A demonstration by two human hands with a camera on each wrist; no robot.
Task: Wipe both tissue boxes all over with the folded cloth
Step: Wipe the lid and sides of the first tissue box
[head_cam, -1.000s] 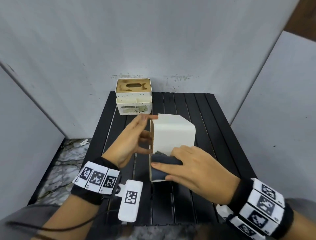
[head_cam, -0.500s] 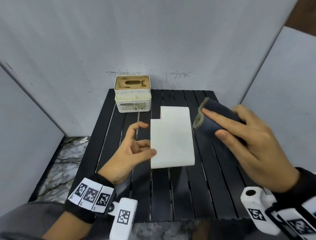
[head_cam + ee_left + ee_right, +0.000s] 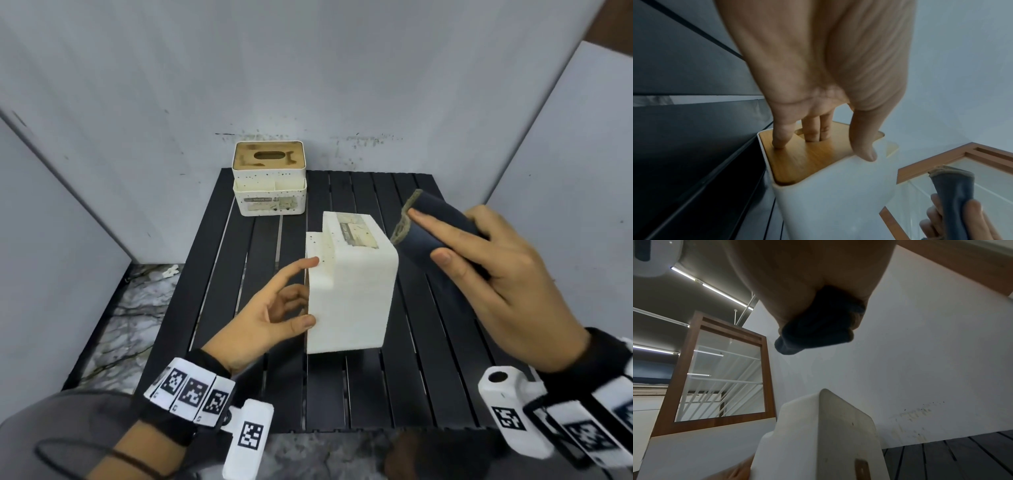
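A white tissue box (image 3: 352, 291) lies on its side mid-table, its labelled face turned up at the far end. My left hand (image 3: 287, 301) grips it from the left. In the left wrist view the thumb lies on the white wall (image 3: 828, 203), and the fingers press the wooden lid (image 3: 809, 155), two of them in its slot. My right hand (image 3: 479, 270) holds the folded dark cloth (image 3: 428, 229) in the air, up and right of the box and apart from it. The cloth (image 3: 816, 331) hangs above the box (image 3: 818, 434). A second tissue box (image 3: 269, 178) stands upright at the back left.
The black slatted table (image 3: 428, 359) sits between grey walls at the back and on both sides. Marbled floor (image 3: 137, 308) shows past its left edge. The second box stands about a hand's width behind the held one.
My right hand lifted the cloth off the box's near face and swung it up to the right. My left hand turned the box, so its labelled face now shows on top.
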